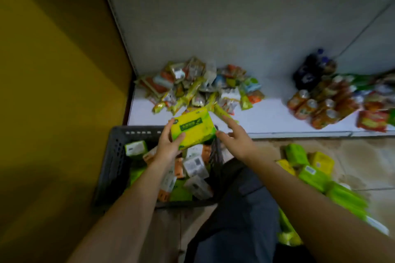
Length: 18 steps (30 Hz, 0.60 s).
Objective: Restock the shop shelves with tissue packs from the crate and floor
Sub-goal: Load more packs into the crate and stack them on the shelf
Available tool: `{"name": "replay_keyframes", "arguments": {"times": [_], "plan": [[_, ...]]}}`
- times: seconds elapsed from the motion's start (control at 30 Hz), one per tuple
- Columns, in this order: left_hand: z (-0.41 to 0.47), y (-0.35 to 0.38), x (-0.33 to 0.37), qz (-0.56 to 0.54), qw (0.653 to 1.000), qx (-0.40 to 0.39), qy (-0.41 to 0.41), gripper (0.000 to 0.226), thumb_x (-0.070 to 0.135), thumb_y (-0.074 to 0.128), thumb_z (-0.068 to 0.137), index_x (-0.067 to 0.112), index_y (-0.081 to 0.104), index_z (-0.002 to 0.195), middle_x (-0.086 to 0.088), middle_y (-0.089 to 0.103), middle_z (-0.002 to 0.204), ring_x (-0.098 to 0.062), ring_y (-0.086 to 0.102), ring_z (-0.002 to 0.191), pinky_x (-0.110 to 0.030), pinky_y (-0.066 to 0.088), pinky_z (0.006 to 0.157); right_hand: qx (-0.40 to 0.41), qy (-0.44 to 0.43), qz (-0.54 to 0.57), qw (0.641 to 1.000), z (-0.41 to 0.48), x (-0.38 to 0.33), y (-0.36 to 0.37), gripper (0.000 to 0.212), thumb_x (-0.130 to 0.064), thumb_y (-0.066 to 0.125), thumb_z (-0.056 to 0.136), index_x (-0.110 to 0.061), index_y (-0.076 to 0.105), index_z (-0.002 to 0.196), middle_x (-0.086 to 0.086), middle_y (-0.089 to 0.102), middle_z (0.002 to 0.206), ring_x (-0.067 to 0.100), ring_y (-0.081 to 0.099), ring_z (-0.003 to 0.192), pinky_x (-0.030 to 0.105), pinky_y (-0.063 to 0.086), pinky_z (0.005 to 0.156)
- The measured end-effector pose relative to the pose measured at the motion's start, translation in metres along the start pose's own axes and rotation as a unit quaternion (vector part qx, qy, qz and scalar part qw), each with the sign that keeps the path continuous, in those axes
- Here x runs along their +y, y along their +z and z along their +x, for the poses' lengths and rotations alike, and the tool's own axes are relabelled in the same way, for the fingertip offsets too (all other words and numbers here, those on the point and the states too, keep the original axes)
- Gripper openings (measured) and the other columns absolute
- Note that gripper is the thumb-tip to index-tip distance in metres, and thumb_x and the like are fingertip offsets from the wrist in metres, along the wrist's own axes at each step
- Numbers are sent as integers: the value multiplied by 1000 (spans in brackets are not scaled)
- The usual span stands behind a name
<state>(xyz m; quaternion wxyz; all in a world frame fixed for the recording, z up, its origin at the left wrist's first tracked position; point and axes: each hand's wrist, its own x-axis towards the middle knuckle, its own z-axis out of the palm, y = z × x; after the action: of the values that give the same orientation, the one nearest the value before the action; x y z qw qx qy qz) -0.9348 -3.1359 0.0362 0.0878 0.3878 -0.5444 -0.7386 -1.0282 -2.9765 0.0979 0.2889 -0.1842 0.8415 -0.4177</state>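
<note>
We lift one tissue pack (192,128) over the far rim of the crate (115,156), at the front edge of the shelf (267,117).

Our left hand (168,145) grips the yellow-green pack by its near left end, fingers curled round it and thumb across the top. Our right hand (235,136) is spread wide just beside the pack's right end, holding nothing; we cannot tell whether its thumb touches the wrapper. More packs (194,164) lie jumbled in the dark crate, and a green and yellow heap (310,168) sits on the floor (352,151) to the right of it. Snack packets (198,87) are piled at the shelf's back left corner, with cans (310,107) and dark bottles (307,70) towards its right side.
</note>
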Motion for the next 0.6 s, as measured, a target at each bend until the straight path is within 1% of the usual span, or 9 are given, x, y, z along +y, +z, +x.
{"name": "replay_keyframes", "arguments": {"times": [0.03, 0.1, 0.17, 0.27, 0.3, 0.37, 0.43, 0.53, 0.6], "plan": [[-11, 9, 15, 17, 999, -26, 28, 59, 12, 58, 90, 36, 36, 139, 0, 41, 143, -26, 45, 127, -54, 42, 101, 27, -16, 2, 1000, -13, -9, -11, 57, -25, 53, 93, -18, 30, 144, 7, 34, 147, 25, 35, 135, 41, 33, 109], [-34, 28, 45, 33, 994, -63, 78, 60, 13, 59, 90, 39, 33, 138, 1, 38, 145, -24, 43, 129, -51, 41, 103, 69, -45, 14, 996, -34, -21, -30, 54, -19, 55, 92, -13, 33, 142, 5, 40, 142, 23, 42, 129, 32, 36, 105], [-57, 46, 73, 37, 987, -83, 130, 63, 6, 57, 90, 25, 29, 143, -5, 42, 142, -22, 47, 125, -45, 42, 103, 102, -73, 12, 992, -57, -34, -48, 49, -11, 55, 91, -9, 39, 138, 5, 47, 134, 21, 51, 117, 21, 40, 92], [-91, 73, 115, 60, 974, -107, 188, 66, 1, 56, 89, 14, 25, 145, -8, 46, 137, -19, 49, 119, -27, 44, 92, 147, -119, 31, 981, -85, -55, -76, 42, -7, 53, 92, -11, 45, 133, 0, 55, 122, 19, 55, 112, 19, 44, 87], [-101, 81, 131, 70, 970, -112, 204, 67, 3, 57, 89, 13, 22, 146, -6, 44, 137, -18, 46, 121, -24, 42, 93, 163, -127, 42, 978, -94, -63, -86, 41, -8, 52, 93, -12, 45, 133, -2, 56, 120, 18, 56, 111, 23, 45, 90], [-117, 97, 161, 86, 963, -118, 225, 75, 11, 61, 88, 12, 16, 148, -6, 34, 146, -19, 37, 132, -30, 35, 107, 200, -139, 59, 968, -112, -82, -107, 39, -10, 52, 93, -11, 47, 132, 1, 56, 119, 20, 57, 108, 36, 46, 94], [-135, 112, 188, 126, 952, -121, 252, 74, 21, 64, 87, 11, 21, 146, -6, 35, 146, -19, 36, 132, -33, 33, 108, 245, -166, 54, 954, -128, -96, -128, 33, -8, 53, 92, -9, 53, 125, 5, 61, 115, 23, 60, 104, 43, 48, 93], [-163, 140, 217, 128, 934, -135, 306, 51, 17, 60, 90, 1, 38, 133, -6, 51, 125, -13, 48, 109, -16, 42, 82, 304, -180, 34, 935, -152, -109, -159, 29, -9, 55, 91, -4, 58, 119, 9, 64, 108, 27, 62, 100, 43, 50, 89], [-177, 159, 227, 133, 926, -135, 327, 42, 16, 55, 93, -4, 42, 128, -5, 48, 111, -12, 46, 102, -13, 39, 66, 338, -176, 30, 924, -165, -110, -177, 34, -12, 55, 91, -1, 55, 123, 12, 61, 114, 26, 60, 102, 36, 48, 87]]}}
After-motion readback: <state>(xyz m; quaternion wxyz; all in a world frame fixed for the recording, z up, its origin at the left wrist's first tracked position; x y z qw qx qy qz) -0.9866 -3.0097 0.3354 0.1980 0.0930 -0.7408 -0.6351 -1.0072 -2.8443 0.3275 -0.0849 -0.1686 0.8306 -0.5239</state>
